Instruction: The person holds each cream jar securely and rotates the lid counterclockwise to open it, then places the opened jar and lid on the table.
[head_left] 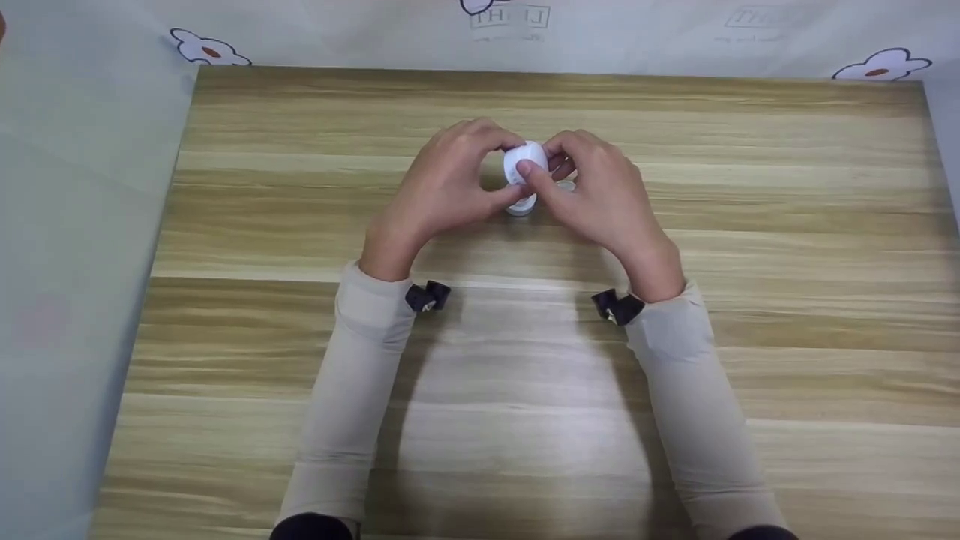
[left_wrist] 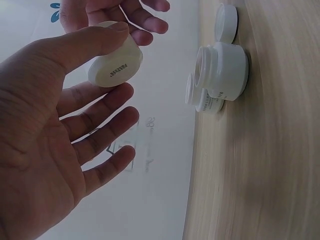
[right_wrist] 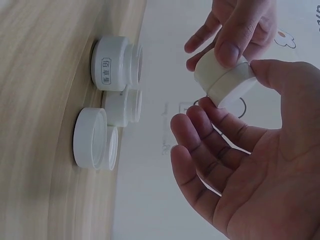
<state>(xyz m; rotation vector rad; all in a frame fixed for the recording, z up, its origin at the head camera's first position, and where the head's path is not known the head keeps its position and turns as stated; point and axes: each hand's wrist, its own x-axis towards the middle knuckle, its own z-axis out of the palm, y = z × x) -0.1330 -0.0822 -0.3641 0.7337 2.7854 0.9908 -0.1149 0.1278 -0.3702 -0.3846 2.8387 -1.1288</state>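
A small white jar [head_left: 526, 156] is up off the table between the two hands. My left hand [head_left: 450, 180] pinches its body; printing shows on the flat base of the jar [left_wrist: 117, 72] in the left wrist view. My right hand [head_left: 600, 187] pinches the opposite end, where the right wrist view shows a lid-like band [right_wrist: 232, 87] between thumb and forefinger. The remaining fingers of both hands are spread loosely. Beneath stand a larger white jar [right_wrist: 106, 62] and a smaller jar [right_wrist: 115, 107], both uncovered. Two white lids lie beside them, a nearer lid [right_wrist: 87, 137] and a farther lid [right_wrist: 112, 150].
The wood-grain table [head_left: 300, 337] spreads out around the forearms. A pale wall covering [head_left: 360, 34] with printed flowers rises along its far edge. Small black devices sit at both wrists, one left [head_left: 427, 296] and one right [head_left: 617, 306].
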